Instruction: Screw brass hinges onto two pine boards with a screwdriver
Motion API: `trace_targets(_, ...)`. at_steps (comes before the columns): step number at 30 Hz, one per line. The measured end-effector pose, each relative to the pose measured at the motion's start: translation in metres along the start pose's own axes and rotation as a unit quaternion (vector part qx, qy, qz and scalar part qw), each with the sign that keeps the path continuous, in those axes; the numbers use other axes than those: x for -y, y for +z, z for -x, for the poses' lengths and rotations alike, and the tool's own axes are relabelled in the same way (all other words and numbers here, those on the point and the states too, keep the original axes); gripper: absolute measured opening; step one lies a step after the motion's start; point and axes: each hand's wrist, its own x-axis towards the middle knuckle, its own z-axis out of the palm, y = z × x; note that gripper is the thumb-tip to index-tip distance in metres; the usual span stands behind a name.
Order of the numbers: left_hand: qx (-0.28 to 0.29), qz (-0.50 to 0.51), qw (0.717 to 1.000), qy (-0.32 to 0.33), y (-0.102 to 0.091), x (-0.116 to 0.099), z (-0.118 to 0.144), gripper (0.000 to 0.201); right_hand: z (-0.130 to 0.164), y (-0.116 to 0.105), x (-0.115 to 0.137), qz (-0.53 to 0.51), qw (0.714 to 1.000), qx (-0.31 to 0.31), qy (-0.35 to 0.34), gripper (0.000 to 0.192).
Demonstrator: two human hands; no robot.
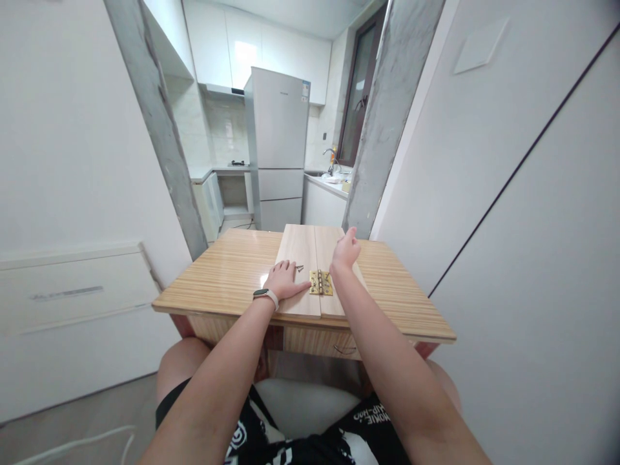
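Two pale wooden boards (303, 248) lie side by side on a small striped wooden table (232, 274). A brass hinge (321, 283) sits across their seam near the front. My left hand (283, 281) rests flat on the left board, its thumb reaching toward the hinge, with a smartwatch on the wrist. A few small screws (299, 267) lie just beyond its fingers. My right hand (345, 250) rests on the right board, fingers spread and pointing away, holding nothing.
Beyond the table an opening between two grey concrete posts leads to a kitchen with a white fridge (279, 148), a counter and a sink (329, 174). White walls stand close on both sides. My knees are under the table.
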Motion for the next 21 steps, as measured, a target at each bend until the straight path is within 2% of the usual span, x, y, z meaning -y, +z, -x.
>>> trace_targets(2, 0.002, 0.0, 1.0, 0.0, -0.001, 0.0, 0.0, 0.102, -0.002, 0.002, 0.002, -0.005, 1.0, -0.011, 0.019, 0.052)
trace_targets(5, 0.002, 0.001, 1.0, 0.0, -0.001, -0.001, 0.0, 0.102, -0.008, 0.001, 0.005, -0.031, 0.997, 0.053, 0.051, 0.051)
trace_targets(8, 0.001, 0.003, 1.0, -0.001, -0.002, -0.001, 0.001, 0.104, -0.018, -0.01, 0.007, -0.096, 0.974, 0.184, 0.096, 0.054)
trace_targets(10, 0.002, 0.004, 1.0, -0.001, -0.002, -0.001, 0.0, 0.104, -0.026, -0.021, 0.007, -0.129, 0.933, 0.313, 0.126, 0.057)
trace_targets(12, 0.004, 0.004, 1.0, -0.002, -0.002, -0.001, 0.0, 0.104, -0.034, -0.031, 0.006, -0.138, 0.899, 0.389, 0.145, 0.062)
trace_targets(13, 0.005, 0.004, 1.0, -0.002, -0.002, -0.001, 0.0, 0.104, -0.037, -0.034, 0.004, -0.141, 0.897, 0.392, 0.146, 0.063)
trace_targets(15, 0.007, 0.003, 1.0, -0.004, -0.002, -0.001, 0.0, 0.104, -0.041, -0.036, -0.001, -0.145, 0.916, 0.351, 0.131, 0.064)
trace_targets(19, 0.01, 0.004, 1.0, -0.004, -0.002, -0.001, 0.0, 0.103, -0.041, -0.027, -0.011, -0.097, 0.981, 0.153, 0.066, 0.064)
trace_targets(21, 0.008, 0.005, 1.0, -0.006, -0.003, -0.001, 0.001, 0.103, -0.038, -0.022, -0.013, -0.057, 0.991, 0.114, 0.039, 0.063)
